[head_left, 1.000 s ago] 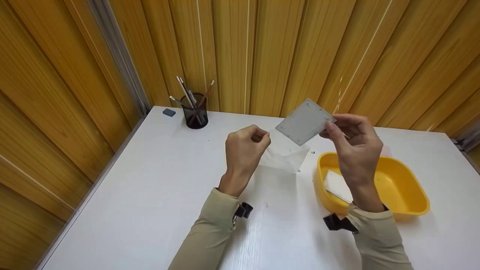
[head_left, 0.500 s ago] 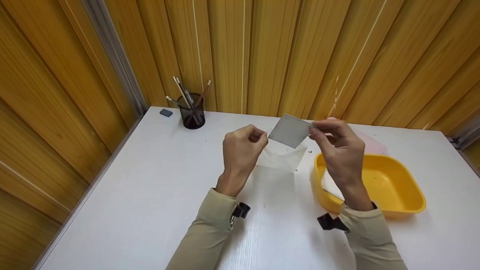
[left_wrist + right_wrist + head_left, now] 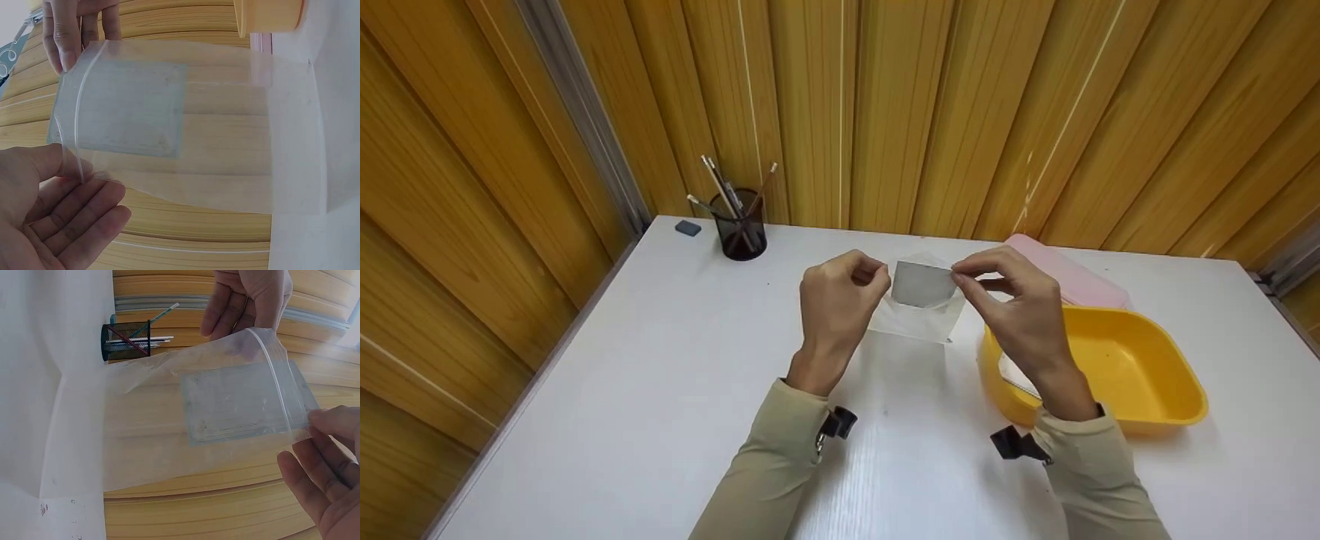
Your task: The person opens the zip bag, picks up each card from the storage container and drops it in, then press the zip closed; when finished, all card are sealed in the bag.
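A clear zip bag hangs above the white table, its lower end on the tabletop. My left hand pinches the bag's mouth on the left side. My right hand pinches a grey square card at the mouth. The card sits mostly inside the bag, one edge past the zip line. In the right wrist view the card shows through the bag, between my left hand and my right hand.
A yellow tub holding a white piece stands at the right, with a pink flat thing behind it. A black mesh pen holder and a small grey eraser sit at the back left. Wood panels form the wall.
My right hand brought the grey card down and left from above the tub into the bag's mouth. My left hand stayed in place, holding the bag.
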A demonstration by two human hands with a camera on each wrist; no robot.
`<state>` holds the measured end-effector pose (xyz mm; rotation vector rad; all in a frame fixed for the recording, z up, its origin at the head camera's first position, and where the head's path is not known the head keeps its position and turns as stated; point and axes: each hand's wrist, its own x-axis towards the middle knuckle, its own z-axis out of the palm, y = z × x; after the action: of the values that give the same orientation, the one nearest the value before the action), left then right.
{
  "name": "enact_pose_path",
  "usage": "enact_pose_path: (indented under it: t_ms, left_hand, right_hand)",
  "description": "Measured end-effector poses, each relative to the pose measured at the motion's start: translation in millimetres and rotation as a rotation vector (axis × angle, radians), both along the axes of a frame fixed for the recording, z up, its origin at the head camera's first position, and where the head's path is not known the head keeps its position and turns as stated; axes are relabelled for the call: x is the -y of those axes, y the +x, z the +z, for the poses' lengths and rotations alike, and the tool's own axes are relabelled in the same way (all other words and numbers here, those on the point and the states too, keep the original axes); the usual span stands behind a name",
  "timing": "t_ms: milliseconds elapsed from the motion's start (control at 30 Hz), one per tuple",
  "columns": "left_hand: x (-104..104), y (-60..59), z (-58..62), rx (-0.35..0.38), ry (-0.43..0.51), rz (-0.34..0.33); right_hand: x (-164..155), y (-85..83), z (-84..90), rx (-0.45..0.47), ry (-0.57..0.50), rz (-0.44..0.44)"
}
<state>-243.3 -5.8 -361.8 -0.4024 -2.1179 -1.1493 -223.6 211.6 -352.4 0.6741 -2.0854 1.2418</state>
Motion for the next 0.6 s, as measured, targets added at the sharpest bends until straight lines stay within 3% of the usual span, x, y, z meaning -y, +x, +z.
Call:
enact_pose_path:
  t_ms: [600]
  left_hand:
    - [-0.7,0.1,-1.1,0.007,0.0,0.004]
  right_hand:
    - [-3.9,0.1,-0.8,0.057,0.148,-0.006]
